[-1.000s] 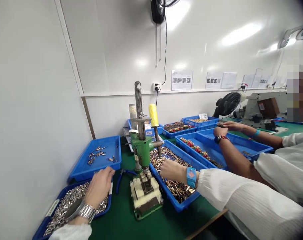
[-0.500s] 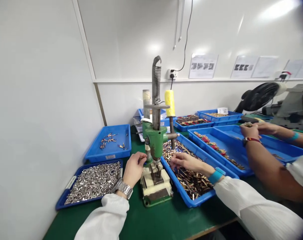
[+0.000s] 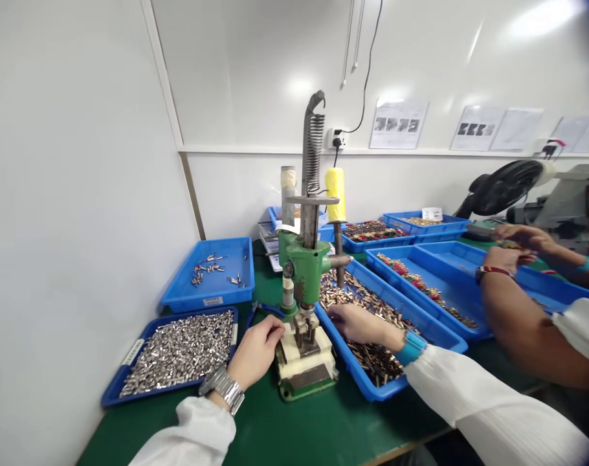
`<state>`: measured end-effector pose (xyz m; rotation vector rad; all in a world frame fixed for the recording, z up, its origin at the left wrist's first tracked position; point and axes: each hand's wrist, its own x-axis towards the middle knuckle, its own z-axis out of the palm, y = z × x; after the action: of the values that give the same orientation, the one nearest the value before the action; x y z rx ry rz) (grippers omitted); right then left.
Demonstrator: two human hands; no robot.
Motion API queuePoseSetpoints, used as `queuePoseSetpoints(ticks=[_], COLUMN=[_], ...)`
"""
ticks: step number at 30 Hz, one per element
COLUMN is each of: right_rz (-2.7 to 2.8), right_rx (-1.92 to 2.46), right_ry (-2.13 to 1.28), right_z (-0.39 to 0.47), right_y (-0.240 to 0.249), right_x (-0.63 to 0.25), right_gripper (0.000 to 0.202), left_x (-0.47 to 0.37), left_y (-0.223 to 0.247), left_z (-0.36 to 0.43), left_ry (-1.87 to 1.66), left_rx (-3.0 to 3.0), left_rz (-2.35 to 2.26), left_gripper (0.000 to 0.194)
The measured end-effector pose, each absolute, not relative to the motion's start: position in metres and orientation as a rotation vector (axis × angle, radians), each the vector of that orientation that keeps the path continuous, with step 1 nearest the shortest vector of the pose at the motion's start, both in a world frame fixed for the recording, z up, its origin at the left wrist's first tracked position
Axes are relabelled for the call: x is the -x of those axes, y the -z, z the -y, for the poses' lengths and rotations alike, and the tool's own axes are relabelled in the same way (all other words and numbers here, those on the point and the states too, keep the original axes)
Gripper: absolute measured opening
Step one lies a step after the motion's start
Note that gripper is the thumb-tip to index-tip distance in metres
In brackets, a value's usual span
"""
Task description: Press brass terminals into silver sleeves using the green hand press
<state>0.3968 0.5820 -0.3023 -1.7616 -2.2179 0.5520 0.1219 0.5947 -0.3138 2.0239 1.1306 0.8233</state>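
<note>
A green hand press with a tall spring and a yellow-wrapped handle stands in front of me. My left hand is beside the left edge of its base, thumb and fingertips pinched together; what they hold, if anything, is hidden. My right hand is over the near-left side of a blue tray of brass-coloured connector parts, fingers curled, their tips partly out of sight. Left of the press lies a dark blue tray full of small silvery metal sleeves.
Behind the sleeves, a blue tray holds a few loose connectors. Blue-handled pliers lie left of the press. At right, a co-worker's hands work over more blue trays. A black fan stands behind.
My left hand has moved down and left from the press column, uncovering the pliers. My right hand has shifted slightly, fingers curling more. The co-worker's hands have moved right.
</note>
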Motion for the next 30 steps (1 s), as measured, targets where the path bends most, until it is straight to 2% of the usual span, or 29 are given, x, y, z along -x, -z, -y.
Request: queuePoseSetpoints(ticks=[2,7,11,17,21,25,30], right_rz=[2.13,1.817,1.69,1.599,1.541,1.346,1.04], right_rx=[1.722,1.746,1.707,1.815,1.63,1.372,1.247], right_ry=[-0.656,-0.695,-0.601,-0.51,-0.456,-0.505,-0.665], right_z=[-0.584,-0.595,-0.602,-0.586,-0.542,-0.504,-0.512], right_y=[0.306,0.315,0.32,0.306,0.298,0.309,0.323], right_x=[-0.405,-0.428,-0.441,-0.446,-0.408,-0.348,-0.297], right_gripper=[0.025,0.047,0.031,0.03,0.036,0.039,0.048], left_x=[-0.121,-0.113,-0.104,-0.13,-0.163,-0.175,-0.163], left_y=[0.316,0.315,0.314,0.306,0.301,0.305,0.304], left_z=[-0.594,-0.601,-0.61,-0.622,-0.62,-0.615,-0.607], left_ry=[-0.829,-0.946,-1.06,-1.206,-1.289,-1.247,-1.236], left_rx=[-1.998,-1.913,-1.795,-1.599,-1.592,-1.613,-1.679], left_rz=[-1.14,-1.171,-1.185,-1.18,-1.157,-1.18,-1.237], left_gripper=[0.022,0.025,0.031,0.032,0.022,0.019,0.019])
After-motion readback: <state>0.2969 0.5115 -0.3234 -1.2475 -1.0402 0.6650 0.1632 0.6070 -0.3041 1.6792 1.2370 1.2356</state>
